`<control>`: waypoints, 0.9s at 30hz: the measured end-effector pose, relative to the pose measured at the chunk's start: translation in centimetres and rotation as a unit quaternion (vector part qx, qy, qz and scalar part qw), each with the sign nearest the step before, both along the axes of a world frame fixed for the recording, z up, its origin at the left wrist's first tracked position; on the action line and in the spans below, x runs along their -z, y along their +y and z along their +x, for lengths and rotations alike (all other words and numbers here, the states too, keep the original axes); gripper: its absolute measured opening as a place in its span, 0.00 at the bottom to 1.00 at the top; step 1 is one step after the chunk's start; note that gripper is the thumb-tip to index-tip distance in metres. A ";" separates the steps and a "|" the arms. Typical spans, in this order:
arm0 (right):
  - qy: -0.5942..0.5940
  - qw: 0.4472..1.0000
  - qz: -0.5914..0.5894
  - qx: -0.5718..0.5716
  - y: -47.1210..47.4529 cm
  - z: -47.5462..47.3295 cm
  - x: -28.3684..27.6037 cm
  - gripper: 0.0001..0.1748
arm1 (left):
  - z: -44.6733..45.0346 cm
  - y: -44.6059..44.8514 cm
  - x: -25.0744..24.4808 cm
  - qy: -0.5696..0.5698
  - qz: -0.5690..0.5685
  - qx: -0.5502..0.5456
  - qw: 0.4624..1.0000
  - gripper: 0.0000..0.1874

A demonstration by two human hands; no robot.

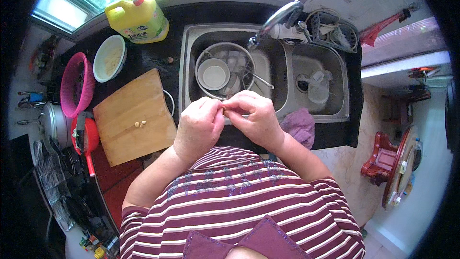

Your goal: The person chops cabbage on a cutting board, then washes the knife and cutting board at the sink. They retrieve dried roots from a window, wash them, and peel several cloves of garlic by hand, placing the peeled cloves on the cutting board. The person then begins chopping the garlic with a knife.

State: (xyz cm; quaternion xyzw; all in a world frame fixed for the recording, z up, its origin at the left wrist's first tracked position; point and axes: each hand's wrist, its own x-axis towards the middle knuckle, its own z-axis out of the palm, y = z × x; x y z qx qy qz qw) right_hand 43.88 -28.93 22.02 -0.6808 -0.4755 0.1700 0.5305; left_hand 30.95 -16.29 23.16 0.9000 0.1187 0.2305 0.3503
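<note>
My left hand [200, 120] and my right hand [254, 117] meet fingertip to fingertip over the front rim of the double-bowl steel sink [267, 113]. Pinched between them is a small piece, mostly hidden by the fingers; it may be a garlic clove. To the left, a wooden cutting board [131, 97] lies at an angle on the black counter, with several peeled garlic cloves [140, 125] on it. Just beyond my hands, the left bowl contains a round metal-rimmed basin [253, 57], a white bowl [214, 74] and a metal-handled utensil [264, 81].
The faucet [276, 19] arches over the sink. A plastic container [319, 88] sits in the right bowl, with a purple cloth [300, 126] over the front edge. Leftward stand a yellow detergent jug [143, 21], a pale bowl [110, 59], a pink basket [86, 86] and a red-handled pan [91, 136].
</note>
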 end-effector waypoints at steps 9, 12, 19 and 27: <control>0.050 0.998 -0.032 0.017 -4.4 1.7 0.6 0.06 | 2.7 -5.3 1.2 0.025 -0.063 -0.064 0.996 0.04; 0.374 0.926 -0.024 -0.048 -5.6 2.9 1.0 0.08 | 2.9 -5.6 0.6 0.126 -0.430 -0.098 0.889 0.05; 0.636 0.757 0.097 -0.114 -6.9 4.4 3.3 0.09 | 3.6 -6.0 -1.2 0.064 -0.725 -0.053 0.684 0.06; 0.698 0.711 0.076 -0.039 -7.7 6.1 3.6 0.11 | 4.9 -6.0 0.2 0.024 -0.487 -0.101 0.867 0.04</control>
